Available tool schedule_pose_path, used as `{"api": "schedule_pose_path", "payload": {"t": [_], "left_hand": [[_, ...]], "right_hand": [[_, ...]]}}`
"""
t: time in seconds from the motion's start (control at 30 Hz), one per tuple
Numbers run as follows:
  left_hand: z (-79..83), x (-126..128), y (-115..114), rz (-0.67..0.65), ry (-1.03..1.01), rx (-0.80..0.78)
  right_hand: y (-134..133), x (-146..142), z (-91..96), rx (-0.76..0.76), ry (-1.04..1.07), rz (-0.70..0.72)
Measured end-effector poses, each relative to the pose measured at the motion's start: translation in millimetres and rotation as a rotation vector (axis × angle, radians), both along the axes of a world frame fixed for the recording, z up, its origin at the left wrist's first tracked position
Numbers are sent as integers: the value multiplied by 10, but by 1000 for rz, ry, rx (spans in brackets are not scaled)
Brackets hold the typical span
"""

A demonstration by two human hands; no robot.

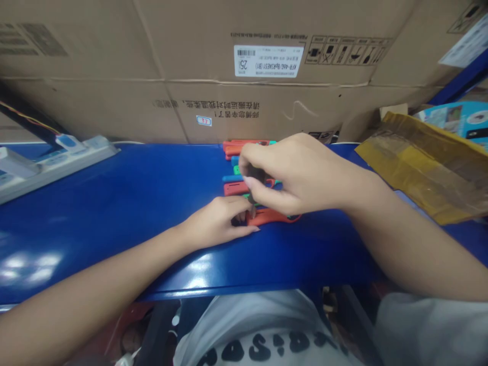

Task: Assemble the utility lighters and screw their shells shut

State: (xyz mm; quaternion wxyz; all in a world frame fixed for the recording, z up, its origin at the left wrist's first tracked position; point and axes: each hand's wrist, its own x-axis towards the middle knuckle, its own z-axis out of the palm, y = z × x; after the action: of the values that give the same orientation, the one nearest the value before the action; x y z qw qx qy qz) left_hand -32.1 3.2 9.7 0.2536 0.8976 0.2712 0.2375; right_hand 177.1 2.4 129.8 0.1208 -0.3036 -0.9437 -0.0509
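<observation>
- Has the orange tool just to the right of the left hand, on the blue table, with its left end right at the bent fingertips.
- Meets it most closely with the left hand; holds the right hand just beyond it, on the side away from the body.
- Shows its long axis leading rightward from the left fingertips, roughly along the table's front edge and at a slant to the right forearm.
- Turns its blunt end toward the left hand and points its thinner, curved end rightward, on the body side of the right hand.
- Sets the left thumb along its near side and bends the fingers over its end, apparently pinching it.
- Curls the right thumb and forefinger toward each other about something dark; cannot tell whether pinched or merely shadowed.
- Has a red tool, a blue tool and other coloured handles in a row beyond the left hand, partly hidden by the right.
</observation>
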Motion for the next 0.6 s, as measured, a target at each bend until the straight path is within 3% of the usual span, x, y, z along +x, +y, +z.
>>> {"api": "schedule_pose_path", "payload": {"t": [0.23,0.47,0.6], "left_hand": [[6,7,-1,0,5,13],[9,12,5,-11,-7,30],[10,4,1,-1,24,30]], "right_hand": [[-4,7,9,45,1,10],[-4,-3,19,-2,9,42],[0,6,16,-30,22,-10]]}}
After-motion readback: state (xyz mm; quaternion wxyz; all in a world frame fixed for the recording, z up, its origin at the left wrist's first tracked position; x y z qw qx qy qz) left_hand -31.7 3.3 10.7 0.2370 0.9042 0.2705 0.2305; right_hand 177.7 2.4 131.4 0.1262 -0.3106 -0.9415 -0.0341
